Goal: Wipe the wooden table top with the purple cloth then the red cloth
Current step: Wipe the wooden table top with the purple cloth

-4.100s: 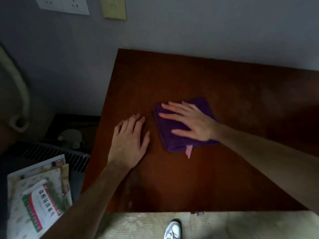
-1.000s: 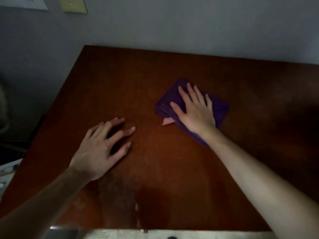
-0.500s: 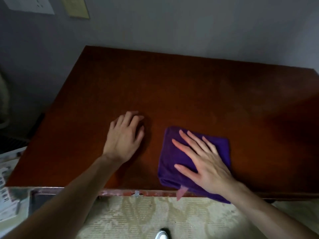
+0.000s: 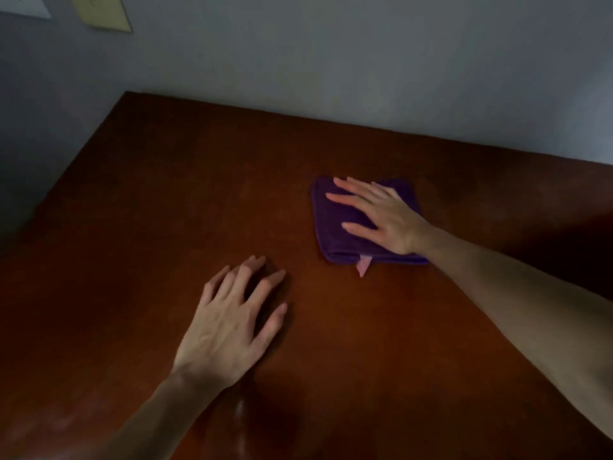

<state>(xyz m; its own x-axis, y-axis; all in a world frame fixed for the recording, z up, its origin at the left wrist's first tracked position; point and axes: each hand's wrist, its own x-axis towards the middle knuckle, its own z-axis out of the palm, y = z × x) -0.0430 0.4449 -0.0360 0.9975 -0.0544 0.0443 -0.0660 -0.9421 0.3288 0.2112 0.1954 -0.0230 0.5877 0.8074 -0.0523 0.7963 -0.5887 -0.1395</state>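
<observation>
Head view: the right hand (image 4: 386,217) lies flat on the purple cloth (image 4: 335,217), palm down, its grip spread, fingers straight and fanned toward the left, thumb stretched along the near side. Nothing is pinched; the fingers simply press the cloth onto the table (image 4: 166,210). The cloth is folded into a thick square pad and sits directly under this hand, with its left part showing past the fingertips and its near folded edge showing below the heel of the palm. A small pink tag (image 4: 364,264) sticks out from that near edge, just below the wrist side of the hand, its tip resting on the wood.

The left hand (image 4: 232,323) rests on bare wood, nearer the camera and to the left of the right hand, well apart from the cloth. Its grip is loosely spread too: fingers slightly arched with the fingertips on the table, thumb out to the right, holding nothing. Both forearms run in from the bottom edge of the view.

Beyond the right hand, the dark reddish-brown table ends against a grey wall (image 4: 365,61). Far up and left of the left hand, a pale yellow plate (image 4: 102,11) is fixed to that wall, with a white plate (image 4: 23,6) beside it at the picture's corner.
</observation>
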